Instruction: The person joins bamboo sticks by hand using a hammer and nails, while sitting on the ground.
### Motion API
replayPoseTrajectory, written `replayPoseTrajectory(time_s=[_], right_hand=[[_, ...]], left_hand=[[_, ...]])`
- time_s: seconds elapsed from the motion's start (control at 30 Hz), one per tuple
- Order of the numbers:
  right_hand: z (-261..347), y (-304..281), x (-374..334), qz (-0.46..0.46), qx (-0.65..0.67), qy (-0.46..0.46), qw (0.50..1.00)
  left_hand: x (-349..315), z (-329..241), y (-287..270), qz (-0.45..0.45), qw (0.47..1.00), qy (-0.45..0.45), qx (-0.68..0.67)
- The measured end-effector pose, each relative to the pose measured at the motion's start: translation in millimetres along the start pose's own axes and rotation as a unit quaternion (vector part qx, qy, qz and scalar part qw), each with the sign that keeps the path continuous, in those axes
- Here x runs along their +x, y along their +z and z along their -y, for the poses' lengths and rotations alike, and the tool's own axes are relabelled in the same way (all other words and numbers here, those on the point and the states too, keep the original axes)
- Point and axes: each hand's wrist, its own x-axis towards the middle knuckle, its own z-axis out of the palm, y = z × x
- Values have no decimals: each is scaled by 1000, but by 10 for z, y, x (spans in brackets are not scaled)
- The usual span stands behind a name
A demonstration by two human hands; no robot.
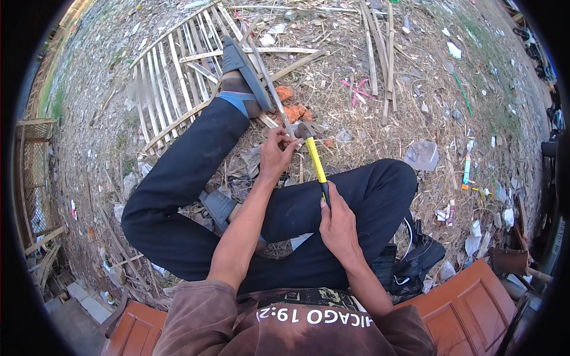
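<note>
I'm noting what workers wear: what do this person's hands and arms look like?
The left hand and right hand are bare, with no gloves or wristwear visible. The forearms are uncovered too, below short brown sleeves with faded-looking patches.

Littered dirt ground (427, 202), daylight; lattice panel (39, 184) far left.
</note>
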Motion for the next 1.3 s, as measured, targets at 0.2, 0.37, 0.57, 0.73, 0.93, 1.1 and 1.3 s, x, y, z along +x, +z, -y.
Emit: replayPoseTrajectory(time_s=[0.2, 0.37, 0.57, 0.73, 0.93, 1.1, 1.3], right_hand=[[112, -103, 26, -33, 36, -20, 999], [6, -19, -11, 0, 11, 7, 1000], [193, -131, -7, 11, 49, 48, 998], [-59, 10, -22, -17, 17, -9, 1000], [-31, -5, 4, -18, 23, -3, 1000], [-56, 34, 14, -10, 15, 2, 1000], [-37, 22, 21, 10, 13, 16, 1000]], left_hand=[[-11, -29, -26, -1, 1000, 5, 19], [-1, -52, -11, 8, 1000, -6, 5], [-12, -13, -11, 0, 1000, -7, -2], [-11, 91, -10, 32, 998, -23, -41], [-8, 117, -101, 93, 990, -47, -95], [30, 68, -272, 150, 982, -47, -106], [-16, 36, -227, 102, 988, -75, -86]])
